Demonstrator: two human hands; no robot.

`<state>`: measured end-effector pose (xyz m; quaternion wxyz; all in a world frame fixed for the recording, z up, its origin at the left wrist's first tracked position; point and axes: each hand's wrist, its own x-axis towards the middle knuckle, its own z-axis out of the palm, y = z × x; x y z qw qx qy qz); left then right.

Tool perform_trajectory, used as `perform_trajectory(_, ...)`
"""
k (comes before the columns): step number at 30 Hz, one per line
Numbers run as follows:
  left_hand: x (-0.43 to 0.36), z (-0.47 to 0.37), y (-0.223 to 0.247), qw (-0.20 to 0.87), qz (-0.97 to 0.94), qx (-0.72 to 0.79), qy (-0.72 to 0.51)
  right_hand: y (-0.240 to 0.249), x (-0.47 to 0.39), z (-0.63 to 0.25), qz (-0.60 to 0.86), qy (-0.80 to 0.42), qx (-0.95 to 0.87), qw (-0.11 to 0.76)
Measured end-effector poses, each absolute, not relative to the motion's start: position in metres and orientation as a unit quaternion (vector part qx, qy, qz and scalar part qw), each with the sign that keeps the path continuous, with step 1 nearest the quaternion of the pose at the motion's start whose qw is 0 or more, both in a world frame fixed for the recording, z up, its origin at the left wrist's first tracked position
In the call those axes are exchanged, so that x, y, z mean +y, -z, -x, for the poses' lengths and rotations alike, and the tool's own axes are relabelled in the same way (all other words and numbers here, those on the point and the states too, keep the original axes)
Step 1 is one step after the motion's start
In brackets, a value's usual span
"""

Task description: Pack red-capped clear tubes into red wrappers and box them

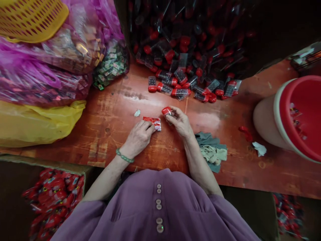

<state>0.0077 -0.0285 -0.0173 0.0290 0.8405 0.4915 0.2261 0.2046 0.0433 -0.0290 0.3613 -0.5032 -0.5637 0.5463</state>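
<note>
My right hand (pixel 181 123) is closed around a small clear container with a red cap (pixel 166 110), held just above the wooden table (pixel 110 134). The hand covers most of its clear body. To the left, my left hand (pixel 139 136), with a green bead bracelet at the wrist, has its fingers closed on the edge of a flat red-and-white printed packet (pixel 150 119) on the tabletop. Whether that is one packet or a small stack, I cannot tell. Farther back lie several more red-capped containers (pixel 180 76), dark beads visible inside some of them.
A large dark box (pixel 263 63) spills containers at the back. Purple bags (pixel 50 80), a yellow basket (pixel 37 20) and a yellow bag (pixel 37 124) crowd the left. Grey-green cloths (pixel 213 152) lie by my right forearm; a red-rimmed bucket (pixel 269 113) stands right. Red packages (pixel 57 194) fill a box below.
</note>
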Motion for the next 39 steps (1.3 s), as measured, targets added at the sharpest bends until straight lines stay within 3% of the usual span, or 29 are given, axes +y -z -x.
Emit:
perform_trajectory(4, -0.028, -0.009, 0.02, -0.01, -0.822, 0.517, -0.238, 0.018, 0.036, -0.207, 0.452, -0.674, -0.4, 0.425)
perform_trajectory(14, -0.03, -0.013, 0.017, 0.038, -0.814, 0.53, -0.236, 0.003, 0.024, -0.211, 0.42, -0.724, -0.34, 0.428)
perform_trajectory(22, -0.031, -0.009, 0.025, 0.029, -0.765, 0.555, -0.324, -0.001, 0.011, -0.209, 0.424, -0.699, -0.38, 0.433)
perform_trajectory(39, -0.04, -0.011, 0.006, 0.026, -0.775, 0.525, -0.351, -0.015, -0.018, -0.212, 0.479, -0.652, -0.42, 0.412)
